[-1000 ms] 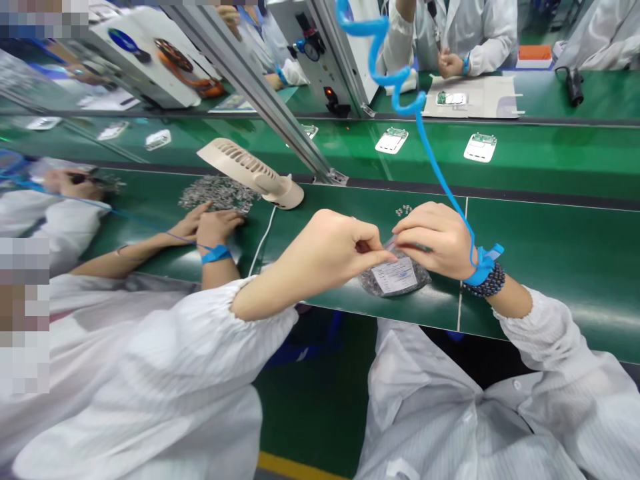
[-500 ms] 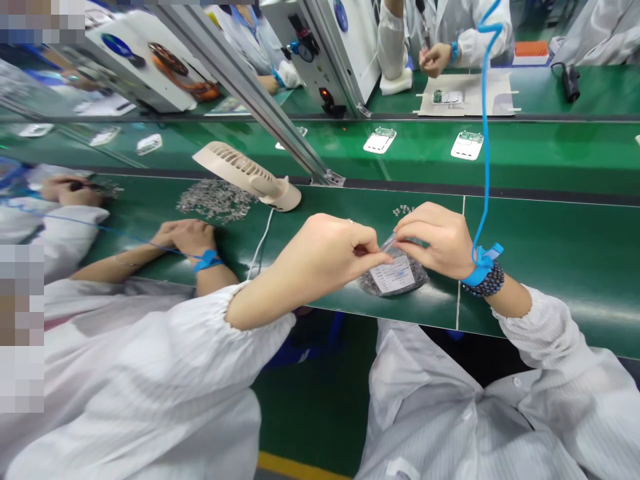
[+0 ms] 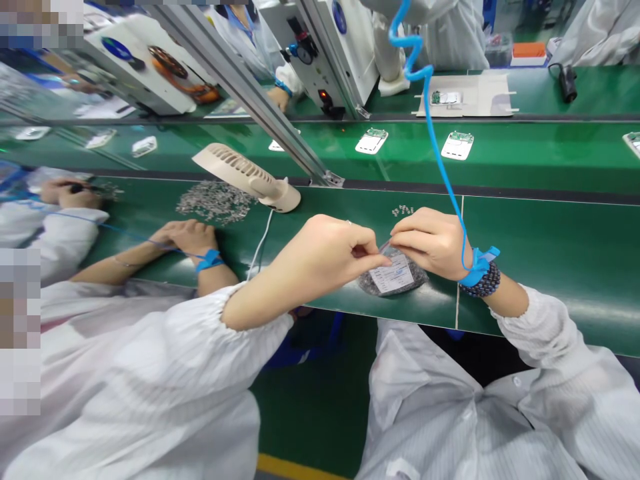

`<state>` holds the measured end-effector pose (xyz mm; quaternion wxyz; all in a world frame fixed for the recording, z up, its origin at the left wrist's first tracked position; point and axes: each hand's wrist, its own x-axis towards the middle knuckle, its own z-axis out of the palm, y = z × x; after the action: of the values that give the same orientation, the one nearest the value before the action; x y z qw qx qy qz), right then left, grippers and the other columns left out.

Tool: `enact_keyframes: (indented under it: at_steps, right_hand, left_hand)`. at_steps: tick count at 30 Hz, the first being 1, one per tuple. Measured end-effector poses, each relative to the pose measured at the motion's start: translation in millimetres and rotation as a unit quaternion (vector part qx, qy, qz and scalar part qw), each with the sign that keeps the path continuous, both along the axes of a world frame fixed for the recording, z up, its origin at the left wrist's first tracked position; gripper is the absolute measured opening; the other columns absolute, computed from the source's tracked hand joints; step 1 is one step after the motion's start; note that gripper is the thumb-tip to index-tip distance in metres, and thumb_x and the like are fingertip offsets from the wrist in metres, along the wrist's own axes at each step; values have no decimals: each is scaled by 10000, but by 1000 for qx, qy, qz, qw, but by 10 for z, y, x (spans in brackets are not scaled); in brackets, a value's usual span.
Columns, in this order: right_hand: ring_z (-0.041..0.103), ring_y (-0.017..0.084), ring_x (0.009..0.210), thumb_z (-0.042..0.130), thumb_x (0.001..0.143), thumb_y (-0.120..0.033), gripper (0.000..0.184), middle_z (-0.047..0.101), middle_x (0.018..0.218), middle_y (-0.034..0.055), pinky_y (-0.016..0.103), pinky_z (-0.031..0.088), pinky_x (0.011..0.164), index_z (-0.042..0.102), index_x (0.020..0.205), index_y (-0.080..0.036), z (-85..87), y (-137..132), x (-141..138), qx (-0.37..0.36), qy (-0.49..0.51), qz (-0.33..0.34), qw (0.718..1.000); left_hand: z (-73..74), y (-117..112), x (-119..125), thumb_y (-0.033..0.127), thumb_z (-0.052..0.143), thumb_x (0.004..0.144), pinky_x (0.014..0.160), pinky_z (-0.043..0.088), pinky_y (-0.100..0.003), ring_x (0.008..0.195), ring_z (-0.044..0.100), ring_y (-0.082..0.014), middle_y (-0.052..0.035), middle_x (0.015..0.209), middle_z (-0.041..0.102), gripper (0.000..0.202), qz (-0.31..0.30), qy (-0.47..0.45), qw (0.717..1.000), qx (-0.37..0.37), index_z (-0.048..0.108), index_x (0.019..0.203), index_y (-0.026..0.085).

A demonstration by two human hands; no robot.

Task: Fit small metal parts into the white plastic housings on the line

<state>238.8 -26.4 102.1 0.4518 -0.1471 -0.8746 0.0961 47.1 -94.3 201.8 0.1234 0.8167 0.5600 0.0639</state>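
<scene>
A clear plastic zip bag (image 3: 419,276) full of small dark grey parts lies on the green bench, with a white printed label (image 3: 391,272) facing up. My left hand (image 3: 333,250) reaches in from the left, thumb and forefinger pinched at the bag's upper edge. From the right, my right hand (image 3: 433,241) grips that same edge, its fingers pressed together close to the left fingertips. A blue wrist strap (image 3: 479,267) with a coiled cord and a dark beaded bracelet (image 3: 487,281) circle my right wrist. Just behind the hands lie several tiny metal parts (image 3: 403,211).
A cream desk fan (image 3: 250,179) stands left, beside a heap of small metal parts (image 3: 215,201). A co-worker's hands (image 3: 193,239) rest together there. White device housings (image 3: 457,145) lie on the green strip behind the bench. A metal post (image 3: 260,100) slants across.
My right hand has shifted slightly left and down at the bag's edge. The blue cord has swung left. Housings have moved left, another appears at far right, and the opposite co-worker's hands have left view.
</scene>
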Motion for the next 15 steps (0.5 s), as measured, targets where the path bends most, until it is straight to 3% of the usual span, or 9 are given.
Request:
enact_keyframes:
  at_steps: [3, 8, 12, 15]
  right_hand:
    - [634, 148, 845, 515, 1039, -285, 256, 733, 948, 37, 275, 498, 755, 752, 968, -220, 12, 3, 12, -2, -15, 5, 1000]
    - [619, 142, 838, 490, 1028, -182, 261, 731, 953, 29, 274, 476, 761, 744, 984, -223, 11, 23, 29, -6, -31, 28, 999]
    - [617, 142, 835, 484, 1023, -179, 277, 729, 927, 34, 280, 486, 771, 743, 932, -215, -24, 26, -11, -1, -20, 37, 999]
    - [625, 154, 841, 547, 1003, -224, 248, 716, 852, 43, 295, 496, 795, 735, 841, -215, -1, -39, -53, -24, 5, -33, 999]
  left_hand:
    - [18, -7, 11, 411, 580, 914, 634, 385, -222, 604, 598, -106, 16, 639, 690, 331, 5, -4, 1000, -7, 692, 701, 183]
    - [23, -4, 38, 342, 420, 951, 688, 434, -245, 763, 679, -166, -40, 895, 779, 379, -11, 1, 999, -36, 768, 960, 195]
    - [-31, 49, 45, 356, 409, 938, 664, 429, -264, 755, 684, -194, -65, 876, 776, 394, -29, 28, 998, -38, 764, 886, 192]
    - [-66, 72, 31, 327, 419, 916, 602, 382, -271, 652, 654, -191, -69, 742, 741, 365, -29, 33, 999, -27, 722, 764, 192]
